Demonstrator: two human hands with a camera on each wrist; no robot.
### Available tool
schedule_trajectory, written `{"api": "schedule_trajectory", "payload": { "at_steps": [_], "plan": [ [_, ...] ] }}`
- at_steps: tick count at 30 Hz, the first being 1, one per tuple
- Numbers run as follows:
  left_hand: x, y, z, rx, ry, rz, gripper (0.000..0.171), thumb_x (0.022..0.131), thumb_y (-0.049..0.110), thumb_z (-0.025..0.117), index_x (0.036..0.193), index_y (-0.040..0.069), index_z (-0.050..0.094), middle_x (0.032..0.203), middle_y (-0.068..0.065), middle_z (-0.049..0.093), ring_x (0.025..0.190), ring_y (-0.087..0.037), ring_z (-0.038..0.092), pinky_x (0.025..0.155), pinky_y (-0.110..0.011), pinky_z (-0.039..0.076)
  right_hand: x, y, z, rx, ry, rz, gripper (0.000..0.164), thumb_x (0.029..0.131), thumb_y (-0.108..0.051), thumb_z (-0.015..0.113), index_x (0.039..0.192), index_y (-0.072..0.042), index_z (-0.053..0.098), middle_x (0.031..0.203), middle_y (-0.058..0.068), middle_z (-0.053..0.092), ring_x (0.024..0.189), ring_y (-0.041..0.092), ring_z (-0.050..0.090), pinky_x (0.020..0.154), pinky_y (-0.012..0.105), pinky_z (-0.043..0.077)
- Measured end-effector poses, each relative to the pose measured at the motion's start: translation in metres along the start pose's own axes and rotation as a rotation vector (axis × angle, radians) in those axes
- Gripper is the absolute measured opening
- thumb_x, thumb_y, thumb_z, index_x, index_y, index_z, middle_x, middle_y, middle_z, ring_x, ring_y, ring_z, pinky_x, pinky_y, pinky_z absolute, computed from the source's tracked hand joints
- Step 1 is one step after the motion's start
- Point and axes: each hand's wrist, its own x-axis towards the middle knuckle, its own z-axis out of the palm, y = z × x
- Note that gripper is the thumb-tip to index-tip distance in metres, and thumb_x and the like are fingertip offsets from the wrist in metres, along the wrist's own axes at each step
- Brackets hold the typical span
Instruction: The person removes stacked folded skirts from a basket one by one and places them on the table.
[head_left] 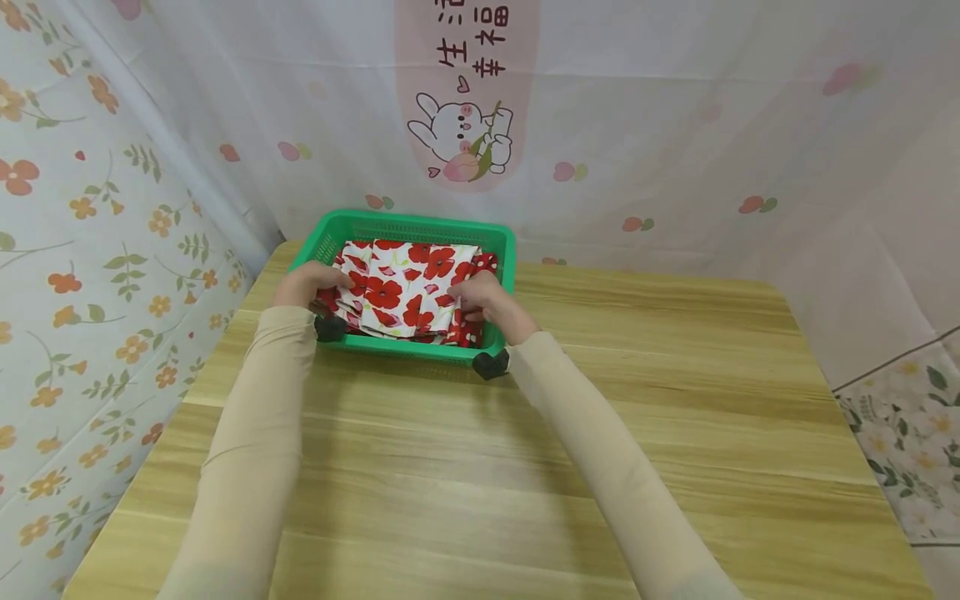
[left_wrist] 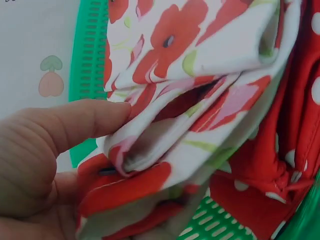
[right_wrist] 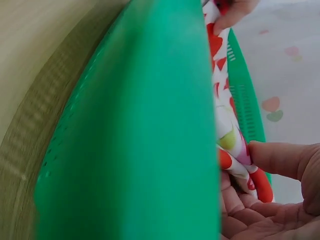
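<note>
A folded white cloth with red poppies (head_left: 408, 287) lies in a green plastic basket (head_left: 420, 349) toward the back of the table. My left hand (head_left: 306, 283) grips its left end; in the left wrist view the thumb lies on top of the folds and the fingers go underneath. At the opposite end my right hand (head_left: 487, 298) holds the cloth, thumb above and fingers below, as the right wrist view also shows. Beneath it, red fabric with white dots (left_wrist: 265, 165) shows inside the basket. The basket's near wall (right_wrist: 165, 120) fills much of the right wrist view.
The basket stands on a wood-grain table (head_left: 450, 467), close to its back edge. Behind hangs a white curtain (head_left: 637, 150) with a rabbit print, and a flowered curtain (head_left: 97, 275) runs along the left. Dark wrist pieces (head_left: 491, 364) sit near the basket's front rim.
</note>
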Motion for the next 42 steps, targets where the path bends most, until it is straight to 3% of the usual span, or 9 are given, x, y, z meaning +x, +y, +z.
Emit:
{"api": "schedule_trajectory", "payload": {
  "at_steps": [4,8,11,15,21,25,31,37,42],
  "plan": [
    [0.002,0.0,0.003,-0.015,0.004,0.007,0.041,0.089,0.015,0.054,0.117,-0.013,0.043,0.087,-0.011,0.054,0.062,-0.016,0.056,0.077,-0.038,0.053,0.003,0.0,0.002,-0.028,0.017,-0.004,0.012,0.089,-0.014,0.062,0.089,-0.003,0.058,0.07,0.003,0.053,0.06,0.014,0.053,0.065,0.03,0.054],
    [0.006,-0.001,0.003,-0.018,0.025,0.016,0.042,0.088,0.011,0.053,0.121,-0.013,0.041,0.102,-0.016,0.049,0.069,-0.017,0.054,0.086,-0.04,0.05,0.005,-0.001,0.004,0.007,0.02,-0.045,0.029,0.088,-0.009,0.06,0.064,-0.009,0.045,0.055,0.0,0.045,0.05,0.013,0.048,0.058,0.027,0.051],
    [0.006,0.0,0.001,-0.028,0.038,0.032,0.043,0.087,0.01,0.051,0.12,-0.013,0.039,0.106,-0.016,0.045,0.073,-0.017,0.052,0.09,-0.042,0.048,0.006,-0.003,0.004,0.059,-0.002,-0.101,0.039,0.088,-0.006,0.058,0.058,-0.012,0.033,0.049,-0.002,0.037,0.045,0.013,0.041,0.055,0.028,0.046],
    [0.001,0.001,-0.007,-0.027,0.034,0.067,0.04,0.087,0.013,0.052,0.116,-0.011,0.039,0.1,-0.012,0.045,0.069,-0.013,0.05,0.086,-0.039,0.049,0.003,-0.008,0.003,0.125,-0.025,-0.166,0.035,0.088,-0.005,0.056,0.061,-0.012,0.034,0.049,-0.003,0.034,0.047,0.013,0.035,0.056,0.027,0.044],
    [-0.008,0.004,-0.018,-0.086,-0.002,0.122,0.021,0.087,0.013,0.054,0.097,-0.002,0.043,0.075,0.001,0.05,0.057,-0.006,0.052,0.064,-0.027,0.05,-0.005,-0.015,-0.003,0.21,-0.052,-0.195,0.021,0.087,-0.003,0.055,0.07,-0.007,0.044,0.051,-0.002,0.029,0.052,0.014,0.025,0.061,0.031,0.034],
    [-0.014,0.006,-0.021,-0.124,0.036,0.125,0.021,0.086,0.015,0.058,0.095,0.001,0.045,0.068,0.003,0.052,0.054,-0.006,0.055,0.054,-0.024,0.05,-0.009,-0.018,-0.009,0.267,-0.061,-0.202,0.02,0.086,-0.002,0.057,0.069,-0.006,0.046,0.054,-0.001,0.032,0.053,0.013,0.027,0.059,0.029,0.034],
    [-0.022,0.009,-0.022,-0.156,0.078,0.15,0.036,0.085,0.018,0.062,0.107,-0.005,0.046,0.069,0.001,0.054,0.055,-0.008,0.057,0.056,-0.025,0.052,-0.015,-0.02,-0.019,0.317,-0.07,-0.227,0.017,0.087,-0.002,0.056,0.072,-0.005,0.048,0.066,0.001,0.045,0.053,0.011,0.033,0.054,0.024,0.036],
    [-0.026,0.012,-0.021,-0.191,0.047,0.148,0.047,0.086,0.018,0.06,0.119,-0.01,0.042,0.072,0.001,0.055,0.058,-0.008,0.058,0.057,-0.024,0.053,-0.022,-0.022,-0.026,0.33,-0.098,-0.257,0.013,0.089,-0.001,0.052,0.077,-0.004,0.047,0.07,0.003,0.046,0.051,0.01,0.029,0.051,0.022,0.034],
    [-0.029,0.016,-0.019,-0.206,0.021,0.151,0.049,0.087,0.018,0.059,0.123,-0.01,0.042,0.074,0.002,0.055,0.059,-0.008,0.059,0.06,-0.023,0.053,-0.026,-0.023,-0.034,0.324,-0.089,-0.239,0.002,0.088,-0.001,0.054,0.088,-0.002,0.055,0.08,0.005,0.056,0.056,0.011,0.046,0.053,0.02,0.044]
  ]
}}
